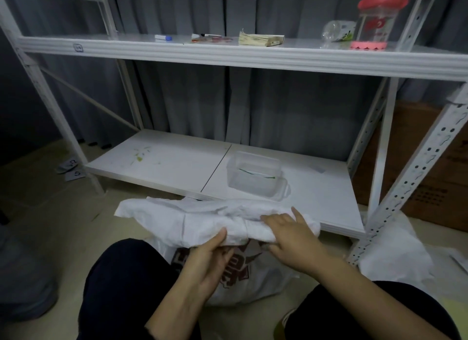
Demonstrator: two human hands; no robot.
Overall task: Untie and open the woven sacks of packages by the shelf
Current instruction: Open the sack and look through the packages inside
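A white woven sack [192, 220] with dark red print stands on the floor between my knees, in front of the white metal shelf [291, 195]. Its top is gathered and folded flat toward the shelf's bottom board. My left hand [211, 256] grips the folded neck from below, thumb on top. My right hand [291, 236] lies over the right part of the neck, fingers curled round the bunched fabric. No tie is visible. A second white sack [395, 251] lies on the floor at the right, behind the shelf's post.
A clear plastic box [255, 175] sits on the bottom board. The upper shelf holds a pink-lidded bottle [374, 20], a crumpled clear bottle, a paper pad and pens. Brown cartons [430, 167] stand at the right. Grey curtain hangs behind. Numbered cards [71, 167] lie on the floor left.
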